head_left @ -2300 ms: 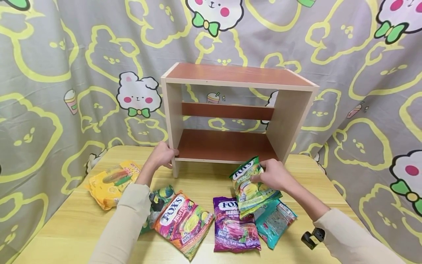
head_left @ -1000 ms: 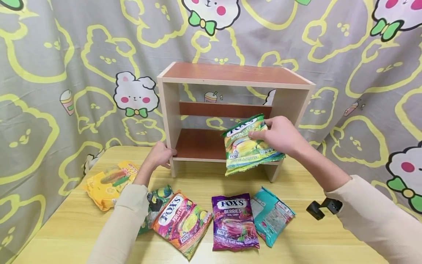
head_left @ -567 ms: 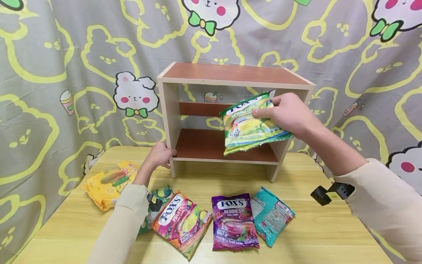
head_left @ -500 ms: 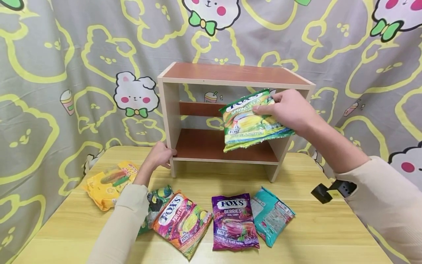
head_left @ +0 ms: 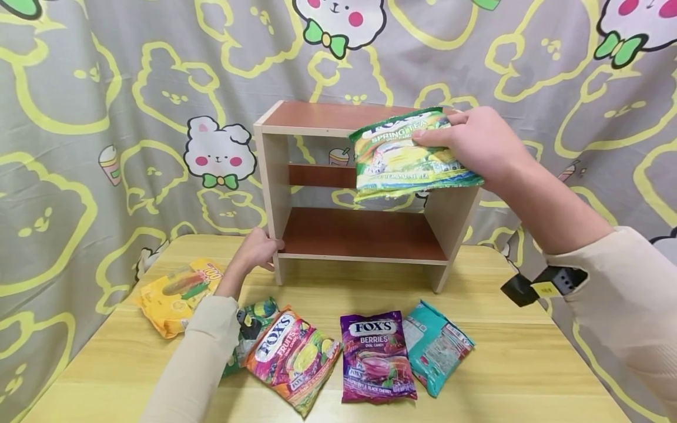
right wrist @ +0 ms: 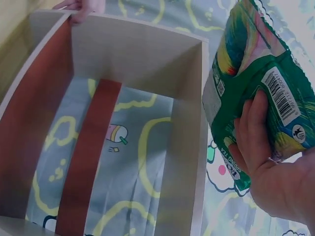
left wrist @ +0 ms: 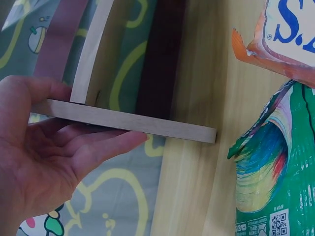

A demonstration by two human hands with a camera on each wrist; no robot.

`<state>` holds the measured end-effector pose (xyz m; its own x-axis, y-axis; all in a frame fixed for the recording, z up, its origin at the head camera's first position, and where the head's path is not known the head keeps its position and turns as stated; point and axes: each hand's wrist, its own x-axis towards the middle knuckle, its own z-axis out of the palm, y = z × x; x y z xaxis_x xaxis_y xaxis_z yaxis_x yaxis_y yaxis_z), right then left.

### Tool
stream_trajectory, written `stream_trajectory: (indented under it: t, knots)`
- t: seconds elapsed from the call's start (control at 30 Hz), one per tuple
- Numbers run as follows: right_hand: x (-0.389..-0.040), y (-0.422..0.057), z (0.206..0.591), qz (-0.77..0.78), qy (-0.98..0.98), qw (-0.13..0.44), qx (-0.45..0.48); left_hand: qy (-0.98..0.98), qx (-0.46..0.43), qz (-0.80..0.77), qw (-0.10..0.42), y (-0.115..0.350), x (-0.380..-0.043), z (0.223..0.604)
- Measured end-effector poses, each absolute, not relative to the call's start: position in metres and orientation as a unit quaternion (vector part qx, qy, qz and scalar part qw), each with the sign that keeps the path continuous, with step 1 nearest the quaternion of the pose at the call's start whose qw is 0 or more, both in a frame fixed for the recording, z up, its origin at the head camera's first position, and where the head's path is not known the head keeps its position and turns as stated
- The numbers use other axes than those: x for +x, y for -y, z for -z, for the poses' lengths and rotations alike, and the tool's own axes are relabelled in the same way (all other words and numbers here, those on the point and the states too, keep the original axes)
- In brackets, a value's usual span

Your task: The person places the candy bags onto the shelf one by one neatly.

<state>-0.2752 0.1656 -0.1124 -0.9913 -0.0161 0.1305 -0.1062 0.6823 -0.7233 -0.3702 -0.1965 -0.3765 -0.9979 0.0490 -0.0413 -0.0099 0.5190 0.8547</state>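
My right hand (head_left: 483,144) pinches a green bag of candy (head_left: 402,158) marked Fox's Spring Tea, thumb on its front. The bag hangs in the air before the top right of a small wooden shelf (head_left: 365,235). In the right wrist view the bag's back (right wrist: 261,93) shows a barcode, with my fingers spread across it. My left hand (head_left: 259,249) grips the shelf's left side panel at the lower board. The left wrist view has the thumb on one side of that panel (left wrist: 133,120) and the fingers (left wrist: 103,147) on the other.
On the wooden table (head_left: 465,388) lie a purple berries bag (head_left: 375,358), a teal bag (head_left: 439,346), an orange fruits bag (head_left: 296,358) over a dark green bag (head_left: 261,311), and a yellow bag (head_left: 180,294) at left. A patterned curtain (head_left: 158,88) hangs behind.
My right hand has lifted the green candy bag off the purple and teal bags, up past the lower board to the height of the shelf's top. My left hand keeps its grip.
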Motion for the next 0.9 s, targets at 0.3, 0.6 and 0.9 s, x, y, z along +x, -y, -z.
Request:
stream_trajectory:
  t: [0.3,0.6,0.9]
  knots:
    - [-0.287,-0.168,0.109,-0.501,0.864,0.059,-0.004,-0.871,0.013,-0.491,0.032,0.199,-0.372,0.378]
    - [-0.305,-0.171,0.108,-0.589,0.807,0.044,-0.019,-0.874,0.019,-0.485,0.027,0.197,-0.370,0.377]
    - [-0.316,-0.167,0.106,-0.590,0.806,0.006,-0.047,-0.874,0.015,-0.484,0.035,0.195,-0.370,0.376]
